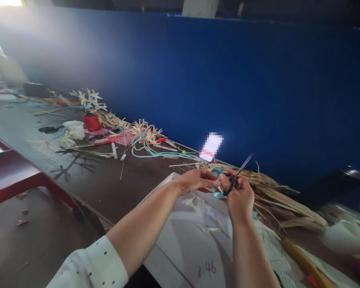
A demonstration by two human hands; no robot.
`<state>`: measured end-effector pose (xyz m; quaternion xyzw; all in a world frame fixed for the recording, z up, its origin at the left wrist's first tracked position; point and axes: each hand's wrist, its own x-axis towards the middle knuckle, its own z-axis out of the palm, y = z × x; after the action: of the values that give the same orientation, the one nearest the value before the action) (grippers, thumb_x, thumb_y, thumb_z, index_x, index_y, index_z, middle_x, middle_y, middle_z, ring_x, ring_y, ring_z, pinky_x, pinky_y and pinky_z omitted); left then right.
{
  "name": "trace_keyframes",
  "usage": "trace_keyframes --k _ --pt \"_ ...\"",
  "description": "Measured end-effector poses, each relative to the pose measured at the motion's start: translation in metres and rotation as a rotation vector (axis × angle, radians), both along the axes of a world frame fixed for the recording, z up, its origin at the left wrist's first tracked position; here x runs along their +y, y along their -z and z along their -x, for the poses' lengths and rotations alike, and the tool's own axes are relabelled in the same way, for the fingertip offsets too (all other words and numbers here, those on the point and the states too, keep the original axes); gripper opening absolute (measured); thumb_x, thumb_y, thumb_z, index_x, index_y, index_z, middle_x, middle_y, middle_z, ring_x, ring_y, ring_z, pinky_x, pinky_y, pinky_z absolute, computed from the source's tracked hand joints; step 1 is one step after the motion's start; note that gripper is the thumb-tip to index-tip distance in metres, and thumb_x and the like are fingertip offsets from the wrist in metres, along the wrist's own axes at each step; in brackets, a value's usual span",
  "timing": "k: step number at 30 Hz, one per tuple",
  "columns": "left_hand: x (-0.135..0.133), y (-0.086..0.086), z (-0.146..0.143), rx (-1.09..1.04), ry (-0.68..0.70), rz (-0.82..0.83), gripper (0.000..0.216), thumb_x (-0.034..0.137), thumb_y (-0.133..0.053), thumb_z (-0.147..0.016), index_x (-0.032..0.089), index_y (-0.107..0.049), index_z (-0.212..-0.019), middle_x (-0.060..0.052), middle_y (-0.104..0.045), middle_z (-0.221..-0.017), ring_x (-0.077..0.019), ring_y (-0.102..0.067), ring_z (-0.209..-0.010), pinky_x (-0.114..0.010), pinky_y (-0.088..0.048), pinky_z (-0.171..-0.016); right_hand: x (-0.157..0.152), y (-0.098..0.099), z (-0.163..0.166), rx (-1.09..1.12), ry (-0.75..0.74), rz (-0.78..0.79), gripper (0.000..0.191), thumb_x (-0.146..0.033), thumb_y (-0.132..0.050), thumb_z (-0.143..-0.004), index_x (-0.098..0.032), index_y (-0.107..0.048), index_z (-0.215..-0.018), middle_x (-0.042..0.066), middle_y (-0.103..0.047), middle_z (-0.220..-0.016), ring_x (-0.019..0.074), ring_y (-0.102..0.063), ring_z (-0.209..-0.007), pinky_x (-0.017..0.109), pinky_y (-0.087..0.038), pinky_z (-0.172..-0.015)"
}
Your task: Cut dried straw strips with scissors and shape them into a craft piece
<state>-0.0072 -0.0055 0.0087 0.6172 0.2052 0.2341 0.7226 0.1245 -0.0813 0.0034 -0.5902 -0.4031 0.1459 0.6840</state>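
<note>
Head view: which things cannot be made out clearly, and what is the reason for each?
In the head view:
Pale piece at the fingertips of the left hand: too small, partly covered by the hands.
Scissors: handles partly hidden by the right hand.
Bright rectangle: pixelated, content unreadable.
White container: blurred, cut off by right edge.

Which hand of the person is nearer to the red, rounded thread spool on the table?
Left. The left hand is to the right of the spool, nearer the camera; the right hand, holding black-handled metal scissors, is farther right.
</note>
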Motion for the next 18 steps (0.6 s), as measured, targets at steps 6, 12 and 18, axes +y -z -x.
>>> trace_keyframes --k 6,12,18 --pt "0.0018 -0.0008 0.0018 0.082 -0.093 -0.044 0.037 0.045 -0.07 -0.058 0.014 -0.061 -0.077 0.0 -0.054 -0.069 -0.0086 -0.05 -0.066 -0.021 -0.038 -0.06 0.0021 0.0026 -0.002 -0.036 -0.051 0.025 0.042 -0.035 -0.074 -0.061 -0.017 -0.064 -0.097 0.002 -0.064 -0.071 0.0155 -0.059 -0.063 0.027 -0.047 -0.058" --pt "0.002 -0.0001 0.0025 0.12 -0.055 -0.031 0.035 0.041 -0.071 -0.056 0.016 -0.062 -0.078 0.0 -0.058 -0.071 -0.0098 -0.053 -0.069 -0.021 -0.038 -0.061 0.0021 0.003 -0.0024 0.012 -0.093 0.059 0.044 -0.038 -0.075 -0.062 -0.018 -0.064 -0.1 0.002 -0.064 -0.071 0.0151 -0.059 -0.06 0.027 -0.046 -0.057" --pt "0.0016 0.0015 0.0018 0.106 -0.022 -0.01 0.032 0.04 -0.072 -0.055 0.015 -0.064 -0.075 -0.001 -0.062 -0.071 -0.0091 -0.054 -0.066 -0.022 -0.038 -0.061 0.0047 0.0092 -0.0046 0.057 -0.159 0.051 0.053 -0.04 -0.074 -0.062 -0.018 -0.062 -0.108 0.002 -0.063 -0.069 0.0149 -0.058 -0.06 0.026 -0.044 -0.055"
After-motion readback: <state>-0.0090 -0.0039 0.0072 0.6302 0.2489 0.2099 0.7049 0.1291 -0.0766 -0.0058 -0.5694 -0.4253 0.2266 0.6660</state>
